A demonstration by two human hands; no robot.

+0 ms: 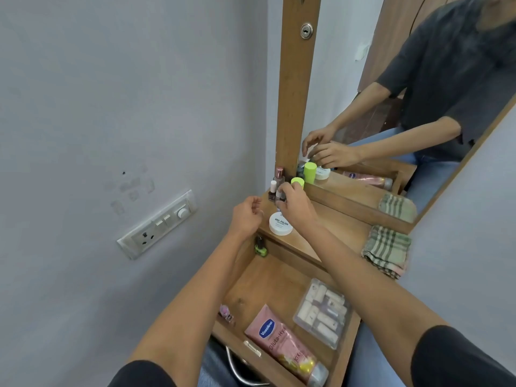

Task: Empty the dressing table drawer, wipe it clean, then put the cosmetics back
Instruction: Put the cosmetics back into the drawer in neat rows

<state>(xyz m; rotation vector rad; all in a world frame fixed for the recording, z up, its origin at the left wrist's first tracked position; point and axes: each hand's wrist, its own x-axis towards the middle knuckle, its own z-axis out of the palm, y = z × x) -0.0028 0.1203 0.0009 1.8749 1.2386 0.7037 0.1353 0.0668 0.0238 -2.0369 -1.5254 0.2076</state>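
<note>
Right hand (296,209) pinches a small nail-polish bottle (281,195), upright at the tabletop's 11 o'clock corner, just beside the other bottles (279,175). Left hand (245,216) is loosely curled and empty. Best to seat the base flat and let go slowly, without nudging the neighbours; the drawer (268,277) at 6 o'clock holds a Vaseline tube (279,339) and a clear box (322,312).

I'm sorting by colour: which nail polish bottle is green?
The black-capped bottle in the drawer's far left corner; those on the tabletop look dark or pale.
</note>
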